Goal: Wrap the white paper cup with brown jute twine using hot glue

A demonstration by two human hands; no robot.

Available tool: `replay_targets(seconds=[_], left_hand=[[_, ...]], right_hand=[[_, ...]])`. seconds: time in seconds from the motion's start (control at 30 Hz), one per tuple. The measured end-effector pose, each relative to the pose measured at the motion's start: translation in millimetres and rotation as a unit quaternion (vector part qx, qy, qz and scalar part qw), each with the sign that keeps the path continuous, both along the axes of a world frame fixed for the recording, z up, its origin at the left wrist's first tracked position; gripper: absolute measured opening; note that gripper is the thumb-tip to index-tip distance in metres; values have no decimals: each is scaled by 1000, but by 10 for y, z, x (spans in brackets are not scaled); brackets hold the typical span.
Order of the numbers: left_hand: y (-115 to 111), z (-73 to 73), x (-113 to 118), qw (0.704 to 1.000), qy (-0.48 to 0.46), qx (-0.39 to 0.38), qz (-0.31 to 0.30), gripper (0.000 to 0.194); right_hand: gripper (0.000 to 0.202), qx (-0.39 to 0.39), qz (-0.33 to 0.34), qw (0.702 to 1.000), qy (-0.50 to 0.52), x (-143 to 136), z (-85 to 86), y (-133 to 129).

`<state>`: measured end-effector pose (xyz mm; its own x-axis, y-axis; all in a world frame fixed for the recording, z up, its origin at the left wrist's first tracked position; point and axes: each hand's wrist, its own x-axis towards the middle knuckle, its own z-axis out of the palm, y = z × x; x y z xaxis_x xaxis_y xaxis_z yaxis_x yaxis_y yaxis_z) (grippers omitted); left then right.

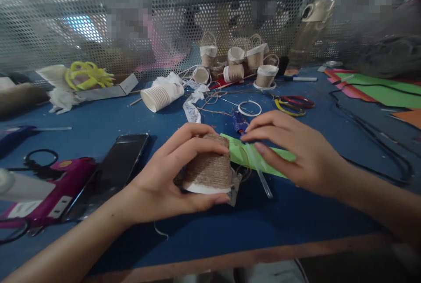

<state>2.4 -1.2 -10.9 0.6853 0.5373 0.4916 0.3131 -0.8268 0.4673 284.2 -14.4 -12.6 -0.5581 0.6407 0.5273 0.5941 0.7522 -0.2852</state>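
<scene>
My left hand is wrapped around a paper cup covered in brown jute twine. The cup is tipped, with a white band along its lower edge. Just to the right, my right hand hovers with bent fingers and the thumb apart, and nothing shows in its grasp. Its fingertips are by a blue glue gun and the clear glue stick coming out of its back; contact is hard to judge. A light green paper strip lies under the glue stick.
Behind stand several twine-wrapped baskets, stacked paper cups, white lace and scissors. At left are a phone and a magenta power strip. Coloured paper and a black cable lie right.
</scene>
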Motion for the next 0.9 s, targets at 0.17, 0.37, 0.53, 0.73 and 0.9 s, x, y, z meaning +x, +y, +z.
replay_targets(seconds=[0.17, 0.37, 0.53, 0.73, 0.9], left_hand=[[-21, 17, -8, 1000, 26, 8, -4, 56], [-51, 15, 0, 999, 36, 10, -11, 53], [-49, 31, -7, 999, 45, 22, -4, 52], [-35, 33, -22, 999, 44, 28, 1, 53], [-23, 45, -20, 999, 25, 30, -14, 52]], right_hand=[[41, -33, -107, 985, -133, 203, -127, 212], [41, -59, -151, 975, -153, 300, -245, 317], [37, -77, -148, 973, -157, 255, -251, 328], [38, -103, -158, 976, -108, 219, -292, 335], [18, -103, -195, 975, -36, 195, -192, 307]])
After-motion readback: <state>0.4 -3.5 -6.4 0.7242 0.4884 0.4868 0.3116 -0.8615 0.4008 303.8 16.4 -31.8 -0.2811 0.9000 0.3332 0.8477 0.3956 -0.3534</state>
